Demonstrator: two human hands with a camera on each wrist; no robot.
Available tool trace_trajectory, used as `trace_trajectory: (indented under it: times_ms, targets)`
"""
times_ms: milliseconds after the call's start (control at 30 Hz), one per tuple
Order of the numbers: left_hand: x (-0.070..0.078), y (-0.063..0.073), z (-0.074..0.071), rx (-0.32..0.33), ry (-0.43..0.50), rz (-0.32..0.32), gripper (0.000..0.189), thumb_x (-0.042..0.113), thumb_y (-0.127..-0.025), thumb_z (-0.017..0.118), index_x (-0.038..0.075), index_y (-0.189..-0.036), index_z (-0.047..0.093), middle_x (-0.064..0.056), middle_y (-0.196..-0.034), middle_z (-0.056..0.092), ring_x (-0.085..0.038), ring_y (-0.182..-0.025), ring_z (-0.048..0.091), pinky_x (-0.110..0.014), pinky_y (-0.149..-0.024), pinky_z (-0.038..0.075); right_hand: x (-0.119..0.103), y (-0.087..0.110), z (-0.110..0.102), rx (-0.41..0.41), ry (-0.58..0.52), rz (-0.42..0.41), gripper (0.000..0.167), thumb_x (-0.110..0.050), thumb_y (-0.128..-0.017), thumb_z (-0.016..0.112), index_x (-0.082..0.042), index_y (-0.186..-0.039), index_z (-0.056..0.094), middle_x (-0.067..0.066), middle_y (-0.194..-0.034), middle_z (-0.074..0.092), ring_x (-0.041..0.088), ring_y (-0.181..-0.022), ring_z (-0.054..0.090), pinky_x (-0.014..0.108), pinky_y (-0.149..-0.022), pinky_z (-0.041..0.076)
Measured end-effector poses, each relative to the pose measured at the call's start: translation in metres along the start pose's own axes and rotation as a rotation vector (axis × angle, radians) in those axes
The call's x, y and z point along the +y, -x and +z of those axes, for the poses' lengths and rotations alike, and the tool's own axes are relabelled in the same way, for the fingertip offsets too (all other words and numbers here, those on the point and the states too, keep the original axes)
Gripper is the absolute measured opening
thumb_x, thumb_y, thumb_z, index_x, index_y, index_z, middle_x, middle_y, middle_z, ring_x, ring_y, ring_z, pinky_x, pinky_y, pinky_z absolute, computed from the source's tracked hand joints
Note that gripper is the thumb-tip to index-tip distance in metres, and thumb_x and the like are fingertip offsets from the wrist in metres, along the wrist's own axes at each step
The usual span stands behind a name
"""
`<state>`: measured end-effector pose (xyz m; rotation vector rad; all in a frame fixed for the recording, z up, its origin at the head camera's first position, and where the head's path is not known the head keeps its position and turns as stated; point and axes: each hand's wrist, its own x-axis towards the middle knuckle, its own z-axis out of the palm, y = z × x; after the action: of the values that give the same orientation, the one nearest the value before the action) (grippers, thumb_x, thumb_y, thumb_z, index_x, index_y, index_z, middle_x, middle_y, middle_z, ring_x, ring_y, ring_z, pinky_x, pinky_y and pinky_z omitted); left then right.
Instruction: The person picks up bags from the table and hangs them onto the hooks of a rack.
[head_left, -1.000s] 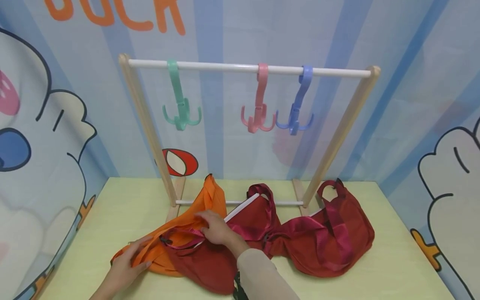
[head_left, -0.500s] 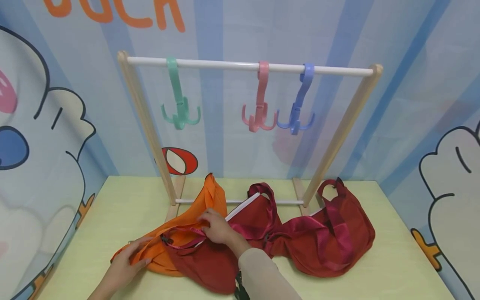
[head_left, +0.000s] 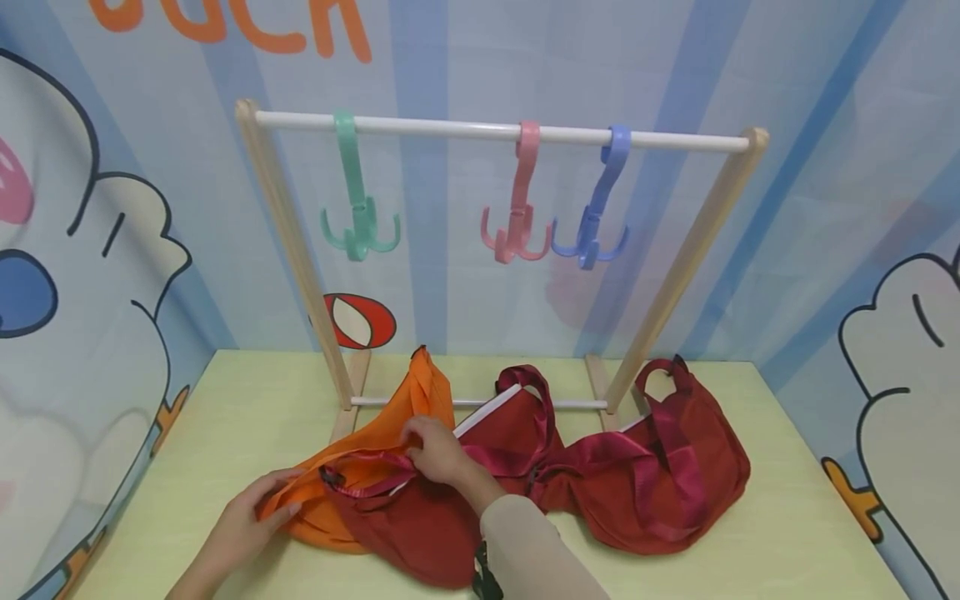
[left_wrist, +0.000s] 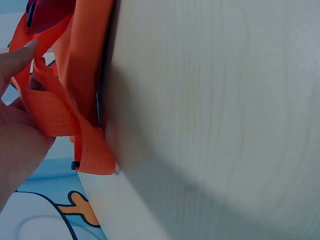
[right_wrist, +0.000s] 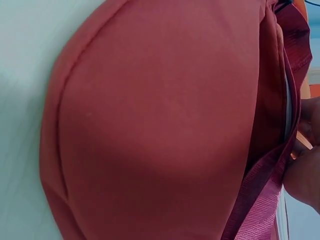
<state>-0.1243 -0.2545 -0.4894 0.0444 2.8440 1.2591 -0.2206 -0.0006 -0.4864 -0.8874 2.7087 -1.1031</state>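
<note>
My left hand holds the strap of an orange cloth bag at its left end. In the left wrist view the webbing strap loops over the fingers, with the thumb against it. A dark red bag lies partly over the orange one. My right hand is at its open top edge, fingers bent. The right wrist view has finger and thumb pinching the red bag's shiny strap; the fingertips are partly hidden. Another dark red bag lies on the right, its strap reaching the middle.
Behind the bags stands a wooden rack with a white rail. From it hang a green hook, a pink hook and a blue hook. A printed cloth backdrop encloses the pale table.
My left hand has drawn the orange strap up, so its end no longer lies out to the left on the table. The right hand has shifted slightly right; the red bags stay in place.
</note>
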Motion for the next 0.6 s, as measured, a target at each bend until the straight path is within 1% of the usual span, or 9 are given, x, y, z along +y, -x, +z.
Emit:
trace_trajectory:
  times_ms: [133,200,433,500,600]
  targets:
    - [0.0025,0.0013,-0.0008,0.004,0.007,-0.009,0.037,0.003,-0.084,0.063,0.0,-0.12,0.054,-0.022,-0.12,0.053,-0.039,-0.111,0.048,-0.054,-0.092,0.036,0.0002,0.0003,-0.0025,-0.012,-0.001,0.013,0.015,0.004,-0.081,0.062,-0.002,-0.095,0.063,0.006,-0.093,0.059,0.019,-0.089,0.055,0.026,-0.082,0.044]
    - [0.0036,0.0012,-0.0011,0.004,0.01,-0.013,0.036,0.004,-0.085,0.063,0.0,-0.12,0.054,-0.022,-0.119,0.053,-0.038,-0.11,0.049,-0.053,-0.092,0.037,0.0015,-0.0002,-0.0024,-0.019,0.003,0.013,0.017,0.004,-0.081,0.061,-0.001,-0.097,0.065,0.007,-0.095,0.06,0.02,-0.092,0.056,0.027,-0.083,0.044]
    - [0.007,0.0004,-0.0027,0.022,-0.002,-0.001,0.035,0.007,-0.084,0.064,0.0,-0.117,0.056,-0.019,-0.113,0.057,-0.035,-0.106,0.051,-0.051,-0.09,0.039,0.003,-0.0012,-0.0026,-0.002,0.02,-0.002,0.008,0.001,-0.081,0.063,-0.004,-0.083,0.069,0.003,-0.086,0.058,0.018,-0.085,0.055,0.024,-0.078,0.044]
    - [0.0081,0.0005,-0.0035,0.017,0.0,-0.012,0.036,0.008,-0.084,0.065,0.001,-0.117,0.056,-0.016,-0.108,0.058,-0.032,-0.101,0.053,-0.048,-0.088,0.042,0.0032,-0.001,-0.003,0.011,0.007,-0.012,0.007,0.001,-0.081,0.064,-0.004,-0.081,0.068,0.003,-0.085,0.058,0.018,-0.084,0.055,0.024,-0.076,0.044]
    - [0.0101,0.0001,-0.0048,0.013,-0.012,-0.035,0.038,0.011,-0.082,0.068,0.003,-0.117,0.056,-0.009,-0.1,0.059,-0.024,-0.093,0.054,-0.04,-0.083,0.046,0.0036,-0.0007,-0.0039,0.038,-0.031,-0.03,0.006,0.002,-0.081,0.064,-0.004,-0.079,0.067,0.003,-0.084,0.059,0.016,-0.08,0.055,0.022,-0.073,0.044]
